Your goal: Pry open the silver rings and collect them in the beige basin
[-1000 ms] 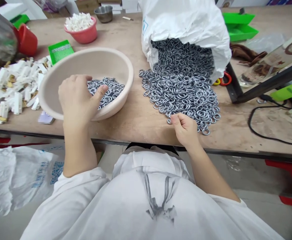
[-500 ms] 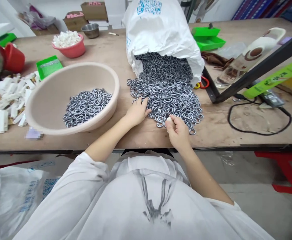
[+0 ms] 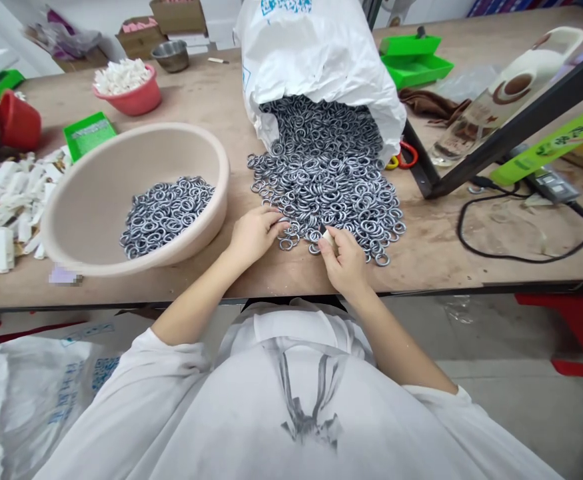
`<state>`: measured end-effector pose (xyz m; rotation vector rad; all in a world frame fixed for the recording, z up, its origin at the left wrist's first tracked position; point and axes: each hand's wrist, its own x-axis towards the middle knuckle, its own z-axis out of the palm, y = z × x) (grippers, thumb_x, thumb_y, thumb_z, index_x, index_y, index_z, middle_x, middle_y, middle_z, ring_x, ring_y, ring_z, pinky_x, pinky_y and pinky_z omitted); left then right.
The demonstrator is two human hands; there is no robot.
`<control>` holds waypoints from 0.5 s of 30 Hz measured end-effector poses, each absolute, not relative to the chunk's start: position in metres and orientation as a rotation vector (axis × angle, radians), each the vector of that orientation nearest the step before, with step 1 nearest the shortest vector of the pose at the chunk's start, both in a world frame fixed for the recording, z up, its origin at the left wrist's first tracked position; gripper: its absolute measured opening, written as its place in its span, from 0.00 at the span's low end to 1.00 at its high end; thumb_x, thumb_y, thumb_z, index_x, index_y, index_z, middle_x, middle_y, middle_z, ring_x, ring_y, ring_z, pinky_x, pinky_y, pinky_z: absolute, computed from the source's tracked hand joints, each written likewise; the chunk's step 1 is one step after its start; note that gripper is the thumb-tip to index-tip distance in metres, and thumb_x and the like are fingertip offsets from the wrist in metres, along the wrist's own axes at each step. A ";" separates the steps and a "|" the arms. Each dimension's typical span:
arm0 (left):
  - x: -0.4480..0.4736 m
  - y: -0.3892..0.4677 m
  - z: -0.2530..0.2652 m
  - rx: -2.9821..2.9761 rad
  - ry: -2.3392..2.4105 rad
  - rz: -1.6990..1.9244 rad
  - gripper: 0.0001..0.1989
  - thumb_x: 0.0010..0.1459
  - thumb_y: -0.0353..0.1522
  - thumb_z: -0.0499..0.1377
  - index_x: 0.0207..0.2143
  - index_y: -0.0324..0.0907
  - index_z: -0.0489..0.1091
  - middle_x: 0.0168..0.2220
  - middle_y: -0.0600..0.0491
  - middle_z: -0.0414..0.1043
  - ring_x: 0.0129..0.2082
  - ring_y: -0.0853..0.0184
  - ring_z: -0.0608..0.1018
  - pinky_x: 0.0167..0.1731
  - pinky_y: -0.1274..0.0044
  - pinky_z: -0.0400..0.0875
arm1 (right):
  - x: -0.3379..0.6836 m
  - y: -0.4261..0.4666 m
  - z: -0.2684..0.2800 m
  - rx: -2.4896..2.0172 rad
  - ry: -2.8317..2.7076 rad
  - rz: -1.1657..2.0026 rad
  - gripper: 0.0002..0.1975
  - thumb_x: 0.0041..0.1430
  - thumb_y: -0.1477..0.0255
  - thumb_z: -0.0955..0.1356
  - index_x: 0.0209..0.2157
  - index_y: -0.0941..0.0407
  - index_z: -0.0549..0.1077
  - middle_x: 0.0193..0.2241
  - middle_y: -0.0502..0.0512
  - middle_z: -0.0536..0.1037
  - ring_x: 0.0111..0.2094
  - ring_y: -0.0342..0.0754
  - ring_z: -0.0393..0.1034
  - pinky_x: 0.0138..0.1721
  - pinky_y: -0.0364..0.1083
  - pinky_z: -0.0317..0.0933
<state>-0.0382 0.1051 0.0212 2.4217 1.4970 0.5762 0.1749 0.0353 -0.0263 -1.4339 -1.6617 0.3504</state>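
Note:
A heap of grey metal rings spills from the mouth of a large white woven sack onto the table. At the heap's left edge, my left hand has its thumb and fingers closed about a ring. My right hand, at the near edge of the heap, pinches a small white piece with a black tip; its exact kind is unclear. Left of my hands stands a wide beige basin with many of the same rings lying inside.
White plastic parts are piled at the far left. Behind the basin are a green tray, a red bowl and a metal bowl. A black metal bar, a bottle and a cable occupy the right side.
My left hand has drawn back leftward from over the rings, and its fingers have come together. The right hand stays by the near edge, still pinching the white piece. The view has shifted slightly.

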 end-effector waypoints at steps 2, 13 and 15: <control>-0.037 0.101 0.022 2.375 1.450 0.603 0.18 0.66 0.43 0.55 0.39 0.42 0.79 0.39 0.48 0.79 0.41 0.62 0.78 0.41 0.73 0.68 | 0.173 0.036 -0.026 -1.398 -1.644 0.336 0.18 0.69 0.59 0.62 0.49 0.55 0.74 0.41 0.61 0.79 0.44 0.55 0.74 0.45 0.53 0.66; -0.036 0.089 0.012 2.347 1.489 0.562 0.17 0.66 0.33 0.52 0.50 0.40 0.76 0.46 0.44 0.77 0.44 0.59 0.78 0.43 0.70 0.69 | 0.154 0.045 -0.020 -1.302 -1.681 0.411 0.14 0.66 0.61 0.65 0.45 0.54 0.75 0.38 0.58 0.79 0.40 0.53 0.74 0.43 0.51 0.66; -0.037 0.085 0.016 2.262 1.390 0.696 0.16 0.66 0.32 0.51 0.48 0.39 0.76 0.42 0.45 0.78 0.42 0.61 0.77 0.43 0.71 0.70 | 0.151 0.046 -0.016 -1.268 -1.659 0.460 0.13 0.66 0.61 0.66 0.44 0.54 0.75 0.38 0.57 0.79 0.40 0.52 0.73 0.43 0.50 0.66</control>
